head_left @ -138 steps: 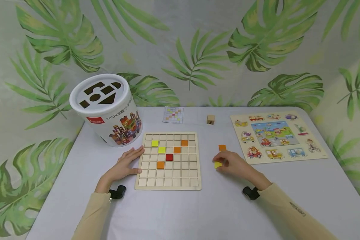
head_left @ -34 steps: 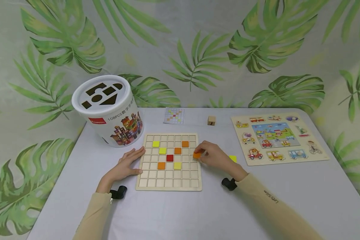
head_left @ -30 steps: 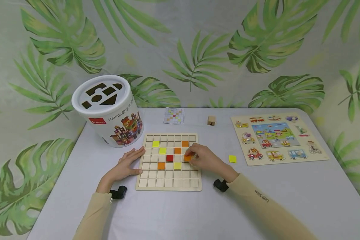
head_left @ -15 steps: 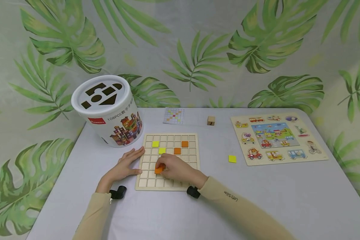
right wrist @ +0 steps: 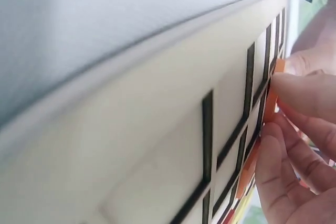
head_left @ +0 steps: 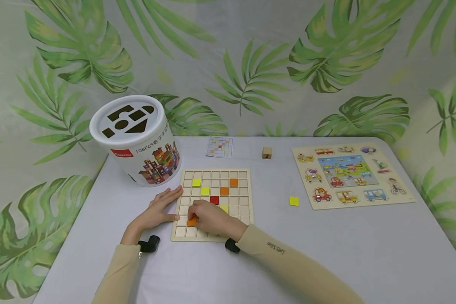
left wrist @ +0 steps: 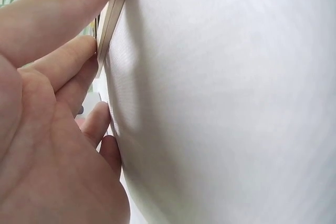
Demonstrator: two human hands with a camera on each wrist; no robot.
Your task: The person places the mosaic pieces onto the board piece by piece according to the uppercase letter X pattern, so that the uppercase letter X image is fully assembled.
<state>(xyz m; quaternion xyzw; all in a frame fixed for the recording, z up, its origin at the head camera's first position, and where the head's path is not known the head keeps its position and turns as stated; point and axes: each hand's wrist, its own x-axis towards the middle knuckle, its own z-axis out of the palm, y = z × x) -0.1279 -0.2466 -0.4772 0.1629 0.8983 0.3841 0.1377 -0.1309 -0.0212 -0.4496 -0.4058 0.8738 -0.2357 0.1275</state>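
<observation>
My right hand (head_left: pixel 213 218) pinches an orange square tile (head_left: pixel 191 221) low over the near left cells of a wooden grid board (head_left: pixel 251 211). In the right wrist view the orange tile (right wrist: pixel 275 85) sits between thumb and fingers, right at the grid. Straight fingers of my left hand (head_left: pixel 157 212) touch the board's left edge; the left wrist view has them against the rim (left wrist: pixel 116 14). On the board lie a red tile (head_left: pixel 214 200), two orange ones, including this orange tile (head_left: pixel 233 182), and several yellow ones, including a yellow tile (head_left: pixel 196 182). My right hand hides some cells.
A loose yellow tile (head_left: pixel 294 201) lies right of the board. Behind stand a small pattern card (head_left: pixel 219 146) and a wooden cube (head_left: pixel 267 153). A large white bucket (head_left: pixel 137 139) is at back left, a picture puzzle board (head_left: pixel 353 175) at right.
My right hand has brought the orange tile from right of the board leftward to its near left cells. Earlier it held a yellow tile, now on the board. My left hand has stayed put.
</observation>
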